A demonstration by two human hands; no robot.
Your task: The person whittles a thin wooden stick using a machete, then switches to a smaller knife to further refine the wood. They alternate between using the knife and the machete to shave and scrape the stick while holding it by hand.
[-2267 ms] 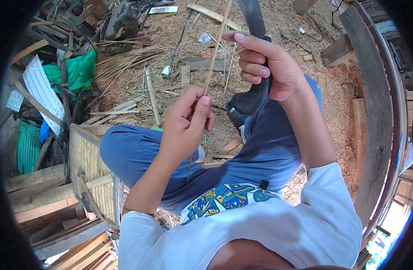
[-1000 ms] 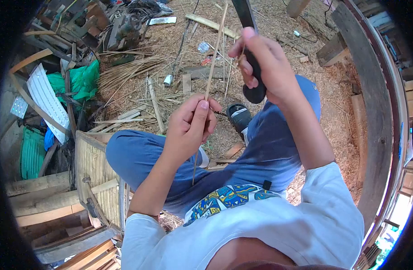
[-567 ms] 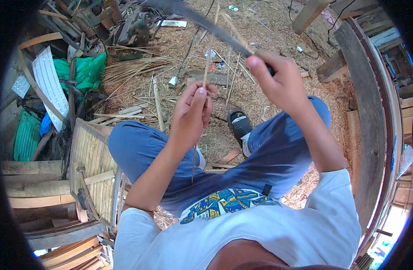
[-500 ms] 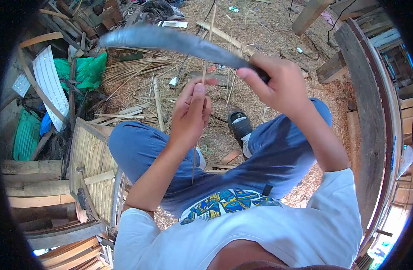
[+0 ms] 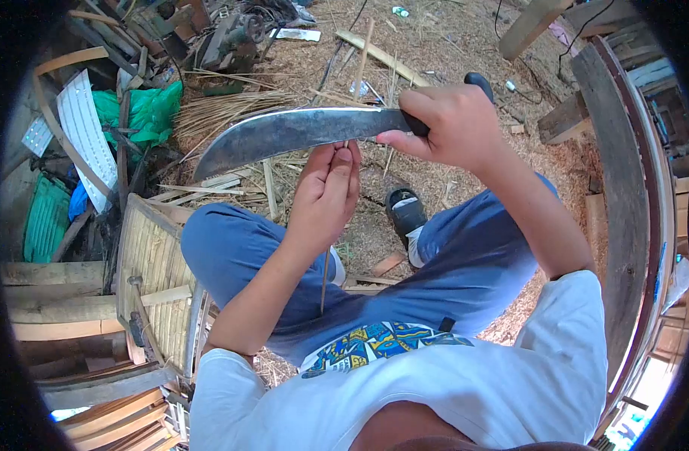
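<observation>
My right hand (image 5: 461, 124) is closed round the black handle of a large curved knife (image 5: 284, 135), whose broad blade points left, its tip near the left knee. Below the blade, my left hand (image 5: 326, 184) pinches a thin wooden stick (image 5: 364, 56). The stick runs upward past the blade, and its lower end (image 5: 324, 286) hangs down over the blue trousers. The blade crosses the stick just above my left fingertips and hides part of it.
Thin strips (image 5: 224, 113) lie piled on the shaving-strewn ground beyond the left knee. A woven panel (image 5: 153, 270) with a hammer on it stands at the left, near a green sheet (image 5: 145, 116). A long plank (image 5: 619, 188) borders the right side.
The knife has come down and toward me, its blade now lying across the stick just above my left fingers. My right hand has turned, showing the handle's end. The left hand has shifted slightly right.
</observation>
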